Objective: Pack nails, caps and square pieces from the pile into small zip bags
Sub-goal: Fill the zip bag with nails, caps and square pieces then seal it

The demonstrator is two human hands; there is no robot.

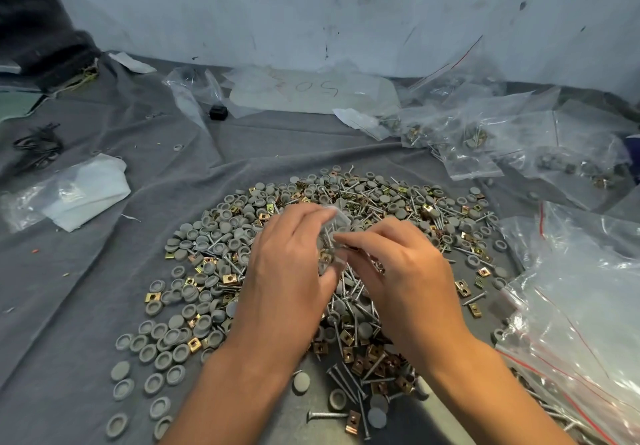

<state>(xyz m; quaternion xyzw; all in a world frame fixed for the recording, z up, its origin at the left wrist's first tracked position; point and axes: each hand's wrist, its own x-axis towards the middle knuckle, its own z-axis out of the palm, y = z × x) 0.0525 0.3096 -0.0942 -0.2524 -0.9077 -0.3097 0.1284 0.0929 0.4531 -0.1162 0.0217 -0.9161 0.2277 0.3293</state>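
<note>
— Where does the pile [332, 271] sit?
— Centre of the frame, on the cloth [86, 289] over the desk; both hands meet above its middle, holding what may be a small zip bag [334, 233].
— And around it?
— Filled bags [485, 140] upper right, behind the pile; empty bags [588, 289] at the right edge; a folded bag [69, 195] at the left.

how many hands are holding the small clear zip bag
2: the left hand pinches the small clear plastic zip bag on its left, the right hand on its right, above the parts pile.
</note>
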